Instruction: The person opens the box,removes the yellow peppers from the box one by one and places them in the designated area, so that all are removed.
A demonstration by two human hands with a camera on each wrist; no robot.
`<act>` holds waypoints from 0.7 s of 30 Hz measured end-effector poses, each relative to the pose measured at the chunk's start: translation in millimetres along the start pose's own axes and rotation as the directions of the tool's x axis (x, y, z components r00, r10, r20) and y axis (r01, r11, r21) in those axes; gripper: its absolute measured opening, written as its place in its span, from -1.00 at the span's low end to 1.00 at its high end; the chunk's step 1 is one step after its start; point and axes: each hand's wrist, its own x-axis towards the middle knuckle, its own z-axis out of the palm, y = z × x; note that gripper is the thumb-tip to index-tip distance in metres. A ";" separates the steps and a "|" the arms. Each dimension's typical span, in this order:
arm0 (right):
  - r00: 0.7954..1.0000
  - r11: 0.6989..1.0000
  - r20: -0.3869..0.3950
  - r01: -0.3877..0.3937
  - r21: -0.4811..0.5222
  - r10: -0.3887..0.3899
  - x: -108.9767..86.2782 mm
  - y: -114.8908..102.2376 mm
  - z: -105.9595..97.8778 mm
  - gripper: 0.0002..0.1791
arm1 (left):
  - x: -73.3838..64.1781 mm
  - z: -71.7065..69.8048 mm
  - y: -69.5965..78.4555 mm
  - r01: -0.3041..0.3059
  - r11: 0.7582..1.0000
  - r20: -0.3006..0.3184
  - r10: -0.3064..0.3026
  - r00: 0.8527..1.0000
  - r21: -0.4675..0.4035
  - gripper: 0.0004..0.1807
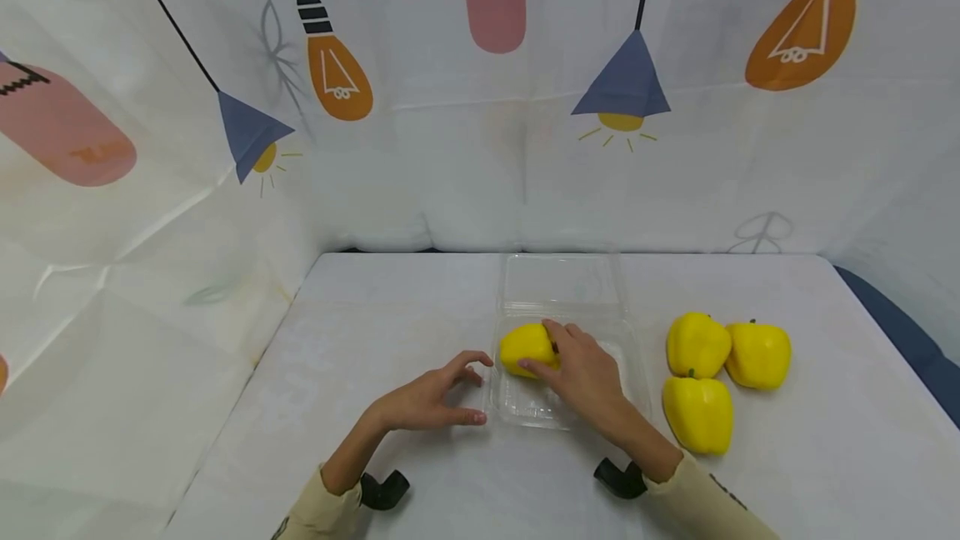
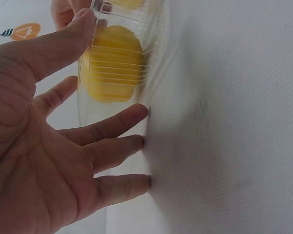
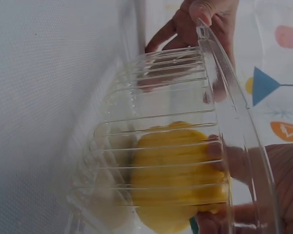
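A yellow bell pepper (image 1: 523, 348) lies on its side in the left part of a clear plastic clamshell container (image 1: 528, 413). My right hand (image 1: 588, 375) reaches over the container and holds this pepper between thumb and fingers. In the right wrist view, the pepper (image 3: 171, 170) shows through the ribbed clear wall, its green stem partly hidden by the hand. My left hand (image 1: 429, 398) is at the container's left side with its fingers spread. In the left wrist view, the thumb of the left hand (image 2: 49, 146) is at the container's rim, and several fingertips touch the table.
Three more yellow bell peppers (image 1: 697, 415) stand grouped on the white table (image 1: 420, 298) to the right of the container. The container's lid (image 1: 558, 280) is folded back toward the rear. Behind the table hangs a white sheet (image 1: 450, 165) with printed lamps.
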 end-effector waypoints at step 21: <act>0.999 0.997 0.018 0.049 0.051 -0.050 -2.9 1.9 -10.1 -0.23 | 0.3 -1.2 2.8 0.027 1.000 0.006 -0.027 1.000 -0.007 -0.21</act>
